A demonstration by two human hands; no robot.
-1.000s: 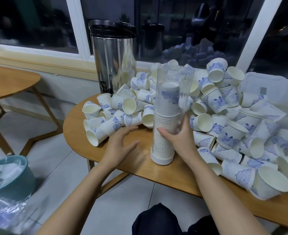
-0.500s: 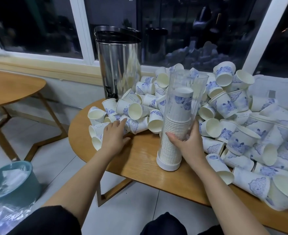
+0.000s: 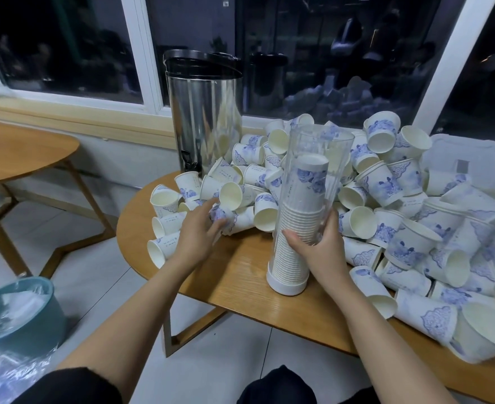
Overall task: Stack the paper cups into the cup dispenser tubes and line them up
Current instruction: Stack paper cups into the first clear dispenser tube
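Observation:
A clear plastic dispenser tube [image 3: 307, 182] stands upright on a white base near the front edge of the wooden table [image 3: 234, 275]. A tall stack of nested white paper cups fills it to about two thirds. My right hand [image 3: 319, 246] grips the tube at mid-height. Several loose white cups with blue prints [image 3: 386, 185] lie heaped behind and to the right. My left hand [image 3: 196, 231] reaches into the left part of the heap, fingers closing around a blue-printed cup [image 3: 221, 214] lying on its side.
A tall steel urn [image 3: 204, 118] with a black lid stands at the table's back left, by the window. A second wooden table [image 3: 19, 153] is at far left. A teal bin [image 3: 13, 313] with a plastic liner sits on the tiled floor.
My left hand has moved forward from the bare tabletop into the left heap and reached a lying cup. My right hand stays on the tube.

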